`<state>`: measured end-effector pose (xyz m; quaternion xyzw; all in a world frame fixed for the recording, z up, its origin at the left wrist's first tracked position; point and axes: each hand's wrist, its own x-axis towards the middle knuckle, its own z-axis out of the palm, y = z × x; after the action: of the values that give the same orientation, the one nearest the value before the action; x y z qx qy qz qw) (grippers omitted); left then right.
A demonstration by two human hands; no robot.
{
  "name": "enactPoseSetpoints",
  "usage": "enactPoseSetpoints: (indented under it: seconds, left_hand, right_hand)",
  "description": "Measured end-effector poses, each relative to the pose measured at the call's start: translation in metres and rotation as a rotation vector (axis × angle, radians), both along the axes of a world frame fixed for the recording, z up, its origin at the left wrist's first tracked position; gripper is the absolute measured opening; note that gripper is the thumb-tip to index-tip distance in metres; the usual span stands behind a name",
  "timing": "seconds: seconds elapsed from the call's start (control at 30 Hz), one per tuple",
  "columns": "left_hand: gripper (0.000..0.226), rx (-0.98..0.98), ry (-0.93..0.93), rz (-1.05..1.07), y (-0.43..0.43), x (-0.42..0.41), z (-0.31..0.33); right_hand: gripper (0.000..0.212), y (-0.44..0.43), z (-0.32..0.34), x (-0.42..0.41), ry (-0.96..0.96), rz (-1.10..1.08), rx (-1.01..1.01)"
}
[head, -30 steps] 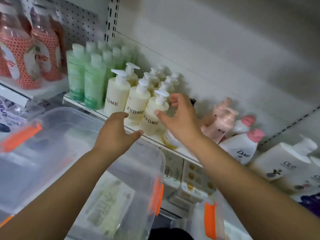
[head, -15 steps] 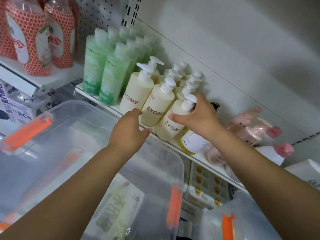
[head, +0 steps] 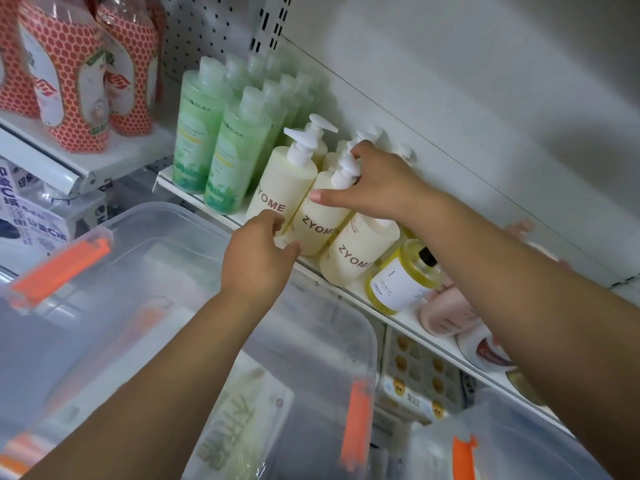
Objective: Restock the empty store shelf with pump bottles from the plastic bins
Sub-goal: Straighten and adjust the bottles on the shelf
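Three cream ZYOME pump bottles stand in the front row of the white shelf (head: pixel 391 315), with more white pumps behind them. My right hand (head: pixel 377 188) reaches over the middle ZYOME bottle (head: pixel 320 225), fingers curled round its pump head and thumb on its shoulder. My left hand (head: pixel 258 261) grips the base of the same bottle, fingers tucked between it and the left ZYOME bottle (head: pixel 277 192). The right ZYOME bottle (head: pixel 356 254) leans beside them. A clear plastic bin (head: pixel 145 258) with orange latches sits below the shelf.
Green bottles (head: pixel 207 133) fill the shelf's left end. A yellow bottle with a black cap (head: pixel 401 282) and pink bottles (head: pixel 446 313) lie to the right. Red honeycomb bottles (head: pixel 69 81) stand on the neighbouring shelf. A second clear bin (head: pixel 502 431) is at lower right.
My right hand moved from the right ZYOME bottle up to the pump of the middle one. My left hand came up to that bottle's base. The view moved closer to the shelf.
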<state>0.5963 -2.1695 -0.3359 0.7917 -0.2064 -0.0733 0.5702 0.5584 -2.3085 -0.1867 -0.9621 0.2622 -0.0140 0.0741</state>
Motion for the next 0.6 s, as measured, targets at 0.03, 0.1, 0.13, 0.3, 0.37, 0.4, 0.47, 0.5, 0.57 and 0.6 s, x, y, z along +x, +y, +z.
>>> enactPoseSetpoints:
  seconds: [0.03, 0.1, 0.13, 0.3, 0.37, 0.4, 0.47, 0.5, 0.57, 0.6]
  left_hand:
    - [0.047, 0.001, 0.008, 0.000, 0.001, 0.000, 0.000]
    - [0.049, 0.007, 0.009, -0.009, 0.002, 0.000, -0.001]
    - [0.050, 0.014, 0.000, -0.019, 0.003, -0.001, -0.001]
    - [0.050, 0.078, -0.074, -0.069, -0.004, -0.008, 0.001]
    - [0.051, 0.113, -0.114, -0.075, -0.008, -0.010, 0.001]
    - [0.052, 0.126, -0.132, -0.077, -0.010, -0.010, 0.001]
    - [0.052, 0.145, -0.158, -0.078, -0.013, -0.010, 0.001]
    - [0.051, 0.157, -0.169, -0.079, -0.014, -0.010, 0.001]
    - [0.048, 0.188, -0.192, -0.079, -0.015, -0.009, 0.001]
    - [0.047, 0.204, -0.200, -0.077, -0.016, -0.009, 0.001]
  right_hand:
    - [0.104, -0.001, -0.001, 0.003, 0.011, 0.004, -0.031]
    - [0.101, -0.002, -0.002, 0.003, -0.001, -0.013, -0.024]
    - [0.098, -0.003, -0.001, 0.002, -0.009, -0.020, -0.010]
    - [0.096, 0.001, -0.002, -0.005, -0.028, -0.012, 0.032]
    - [0.104, 0.003, 0.003, -0.011, -0.053, -0.033, 0.107]
    - [0.104, 0.004, 0.006, -0.017, -0.100, -0.050, 0.136]
    - [0.096, 0.008, 0.010, -0.039, -0.324, -0.118, 0.133]
    - [0.091, 0.010, 0.006, -0.053, -0.473, -0.172, 0.118]
    - [0.082, 0.019, -0.014, -0.080, -0.647, -0.297, 0.112]
    - [0.081, 0.024, -0.028, -0.089, -0.649, -0.348, 0.139]
